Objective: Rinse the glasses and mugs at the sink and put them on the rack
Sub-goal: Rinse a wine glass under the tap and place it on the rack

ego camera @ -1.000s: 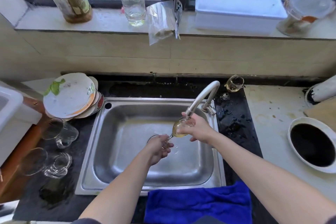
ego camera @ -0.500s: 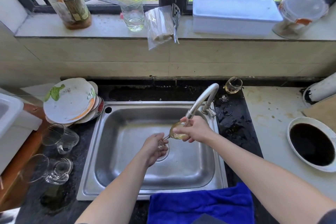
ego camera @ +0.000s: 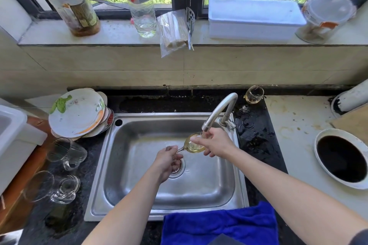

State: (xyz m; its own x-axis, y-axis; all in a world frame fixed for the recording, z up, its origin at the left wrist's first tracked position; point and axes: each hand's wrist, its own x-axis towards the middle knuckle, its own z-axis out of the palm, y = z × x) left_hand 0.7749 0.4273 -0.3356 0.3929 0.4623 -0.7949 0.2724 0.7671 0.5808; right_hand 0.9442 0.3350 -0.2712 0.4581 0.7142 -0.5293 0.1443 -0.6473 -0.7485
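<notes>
A small amber stemmed glass point(ego camera: 193, 145) lies tilted on its side over the steel sink point(ego camera: 139, 165), its bowl right under the tap spout point(ego camera: 217, 113). My left hand point(ego camera: 167, 163) grips its stem and foot above the drain. My right hand point(ego camera: 215, 142) holds the bowl, fingers curled around its rim. Two clear glass mugs point(ego camera: 66, 153) point(ego camera: 51, 187) lie on their sides on the dark counter left of the sink. Another small amber glass point(ego camera: 254, 94) stands behind the tap.
Stacked plates point(ego camera: 77, 113) lean at the sink's back left corner. A blue cloth point(ego camera: 219, 225) hangs over the front edge. A white bowl of dark liquid point(ego camera: 341, 158) sits at right. Bottles, a jar and a white box point(ego camera: 254, 19) line the windowsill.
Both hands and the glass have stayed under the spout, shifting slightly; the glass has tipped a little flatter and my right hand's fingers have moved over the bowl's rim.
</notes>
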